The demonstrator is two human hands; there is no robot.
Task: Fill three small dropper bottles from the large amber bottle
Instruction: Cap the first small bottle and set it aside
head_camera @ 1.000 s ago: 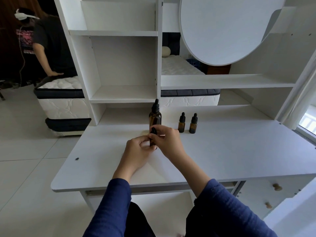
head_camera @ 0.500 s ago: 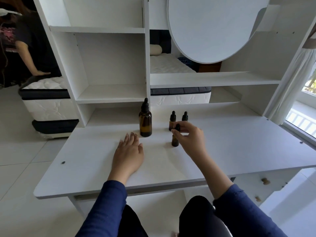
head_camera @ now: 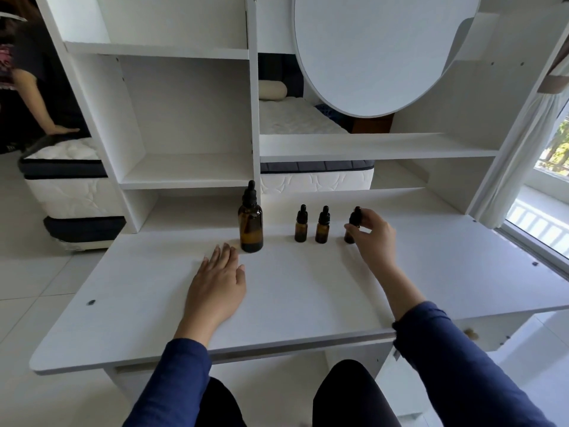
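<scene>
- Since half a second ago, the third small dropper bottle has been carried by the right hand from a spot in front of the other two small bottles to a place beside them, on the side away from the left hand.
- The black dropper cap of this bottle is pinched between the curled thumb and fingertips of the right hand. The amber body is partly hidden behind the fingers.
- The bottle is held upright with its base level with the bases of its neighbours. Whether it rests fully on the desk cannot be told.
- The left hand has stayed flat on the desk, palm down, with the fingers straight and close together. Nothing is held in it.
- The large amber bottle stands upright and capped just beyond the left hand's fingertips, near them but not touched.
- The first small dropper bottle and the second small dropper bottle stand upright and capped between the two hands, closer to the right hand. Neither is touched.
- The second bottle is set just beside the held one, with a small gap between them.
- Beyond both hands a white shelf unit is seen, and a round white panel above the right hand.
</scene>
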